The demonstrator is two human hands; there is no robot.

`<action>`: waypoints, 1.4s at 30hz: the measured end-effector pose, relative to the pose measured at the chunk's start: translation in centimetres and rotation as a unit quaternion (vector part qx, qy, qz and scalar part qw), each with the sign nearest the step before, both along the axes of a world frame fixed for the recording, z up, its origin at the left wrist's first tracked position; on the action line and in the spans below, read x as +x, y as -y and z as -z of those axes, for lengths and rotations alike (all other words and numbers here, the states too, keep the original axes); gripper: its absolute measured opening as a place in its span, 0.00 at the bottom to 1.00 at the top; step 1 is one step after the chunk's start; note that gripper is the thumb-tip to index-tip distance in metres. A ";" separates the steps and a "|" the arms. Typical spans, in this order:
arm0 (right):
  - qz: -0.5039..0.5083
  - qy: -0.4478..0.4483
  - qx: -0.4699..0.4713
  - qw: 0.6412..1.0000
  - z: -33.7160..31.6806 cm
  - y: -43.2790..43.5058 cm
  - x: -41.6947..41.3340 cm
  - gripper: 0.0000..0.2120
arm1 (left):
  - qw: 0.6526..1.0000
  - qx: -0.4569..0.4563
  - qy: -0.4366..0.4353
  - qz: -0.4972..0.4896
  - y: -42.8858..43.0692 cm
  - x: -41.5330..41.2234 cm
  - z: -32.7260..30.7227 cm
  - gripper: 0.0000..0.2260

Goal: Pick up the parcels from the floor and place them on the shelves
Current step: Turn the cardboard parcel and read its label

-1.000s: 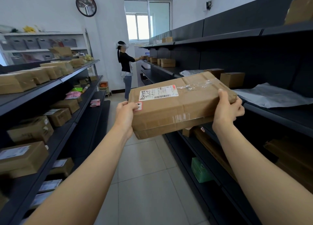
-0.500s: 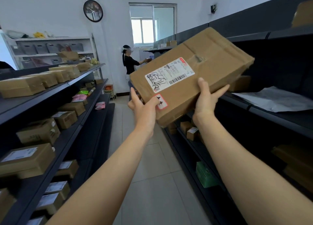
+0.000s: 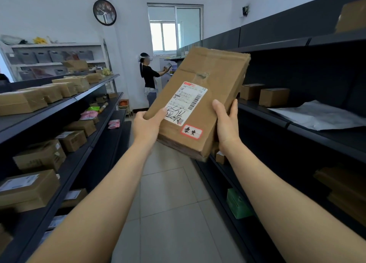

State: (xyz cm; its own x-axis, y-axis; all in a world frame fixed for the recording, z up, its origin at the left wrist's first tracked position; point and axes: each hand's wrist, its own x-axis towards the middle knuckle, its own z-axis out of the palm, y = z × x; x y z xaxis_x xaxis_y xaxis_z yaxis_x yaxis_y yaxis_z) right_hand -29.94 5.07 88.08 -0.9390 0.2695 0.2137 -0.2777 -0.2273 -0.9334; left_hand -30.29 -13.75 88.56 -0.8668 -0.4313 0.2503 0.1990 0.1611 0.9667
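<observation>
a flat brown cardboard parcel [image 3: 200, 96] with a white shipping label [image 3: 185, 104] and a small red-edged sticker [image 3: 191, 131] is held up in the aisle, tilted so its far end rises toward the upper right and its labelled face looks back at the camera. the left hand [image 3: 147, 125] has its grip closed on the parcel's lower left corner, thumb lying across the front beside the label. the right hand [image 3: 226, 122] has its grip closed on the parcel's right edge, thumb on the front face and the other fingers behind it, out of sight. both bare forearms reach forward from the bottom corners of the view.

the parcel is in the air, clear of the pale tiled floor [image 3: 174, 213], and near the dark metal shelving on the right [image 3: 277, 44]; whether it touches that shelving cannot be told. on the right-hand middle shelf, two small brown boxes [image 3: 274, 96] stand behind the parcel, and a grey plastic mailer bag [image 3: 320, 115] lies flat further right. a green box [image 3: 238, 204] sits on a low shelf below.

the dark shelving on the left [image 3: 59, 112] carries rows of brown cardboard boxes on several levels. at the far end of the aisle another person in a black top [image 3: 148, 78] stands side-on near a window, and a round wall clock [image 3: 104, 12] hangs above.
</observation>
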 end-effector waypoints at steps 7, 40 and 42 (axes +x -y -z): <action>-0.013 0.051 0.104 0.993 0.5 0.0 -0.5 0.39 | 0.993 0.027 0.112 -0.006 0.1 -0.4 2.3 0.27; 0.020 0.004 0.034 0.999 10.0 3.0 -4.8 0.21 | 0.995 0.075 -0.041 0.042 3.0 -5.9 10.8 0.15; 0.028 0.013 0.028 0.999 10.7 3.3 -5.5 0.21 | 0.995 0.078 -0.032 0.044 3.2 -6.7 11.5 0.13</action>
State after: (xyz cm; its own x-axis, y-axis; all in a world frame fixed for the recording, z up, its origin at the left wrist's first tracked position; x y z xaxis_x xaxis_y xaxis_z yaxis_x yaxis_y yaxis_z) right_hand -35.41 1.75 77.36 -0.9279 0.3107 0.2060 -0.2647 -0.1601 -0.9509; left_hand -37.01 -16.94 77.03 -0.8874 -0.3926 0.2415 0.2672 -0.0112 0.9636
